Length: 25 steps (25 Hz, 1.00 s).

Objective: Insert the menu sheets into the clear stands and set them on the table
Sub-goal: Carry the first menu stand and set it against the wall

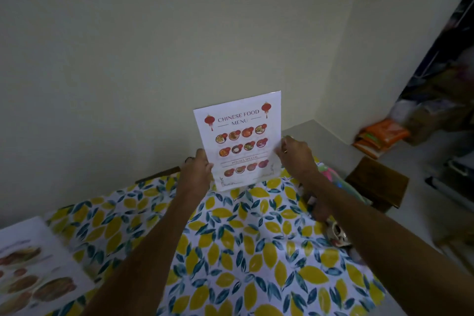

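Menu sheet (239, 140) (upright) pinched at both side edges by hands: left (198, 170), right (296, 154).

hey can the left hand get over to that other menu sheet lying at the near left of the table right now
Probably yes, once it lets go. The left hand is gripping the upright Chinese food menu; the other menu sheet lies flat on the lemon-print tablecloth with nothing between them.

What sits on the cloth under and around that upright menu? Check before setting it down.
Nothing visible does. The Chinese food menu stands upright at the table's far edge, left hand and right hand on its sides. The lemon-print tablecloth below and in front is bare; another menu sheet lies far off to the left.
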Each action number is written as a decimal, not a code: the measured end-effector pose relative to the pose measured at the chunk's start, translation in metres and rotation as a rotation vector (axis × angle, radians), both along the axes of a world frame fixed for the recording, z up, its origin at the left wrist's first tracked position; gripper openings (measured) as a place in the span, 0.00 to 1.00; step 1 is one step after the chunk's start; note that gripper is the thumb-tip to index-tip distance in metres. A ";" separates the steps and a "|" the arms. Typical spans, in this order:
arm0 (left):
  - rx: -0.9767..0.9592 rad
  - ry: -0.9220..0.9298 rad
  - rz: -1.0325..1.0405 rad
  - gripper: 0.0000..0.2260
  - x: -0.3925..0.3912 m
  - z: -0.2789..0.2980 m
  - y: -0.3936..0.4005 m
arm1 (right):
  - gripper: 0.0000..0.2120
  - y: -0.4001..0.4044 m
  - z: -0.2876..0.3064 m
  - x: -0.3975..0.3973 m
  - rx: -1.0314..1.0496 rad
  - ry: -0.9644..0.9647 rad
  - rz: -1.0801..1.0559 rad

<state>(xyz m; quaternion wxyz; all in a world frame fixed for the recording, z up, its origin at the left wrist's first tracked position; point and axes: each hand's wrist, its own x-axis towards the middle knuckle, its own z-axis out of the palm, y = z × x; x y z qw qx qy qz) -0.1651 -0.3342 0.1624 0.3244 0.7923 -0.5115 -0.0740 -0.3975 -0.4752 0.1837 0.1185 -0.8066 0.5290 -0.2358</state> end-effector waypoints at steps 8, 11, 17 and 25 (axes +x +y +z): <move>0.020 0.115 0.025 0.06 -0.076 -0.031 -0.195 | 0.11 -0.219 -0.032 -0.064 0.012 0.068 0.056; 0.035 0.173 0.070 0.07 -0.098 -0.057 -0.249 | 0.11 -0.287 -0.062 -0.072 0.054 0.084 0.106; 0.146 0.219 0.174 0.11 -0.094 -0.103 -0.321 | 0.10 -0.366 -0.119 -0.064 0.212 0.013 0.161; 0.186 0.148 0.142 0.08 -0.081 -0.137 -0.379 | 0.10 -0.418 -0.158 -0.057 0.310 -0.052 0.141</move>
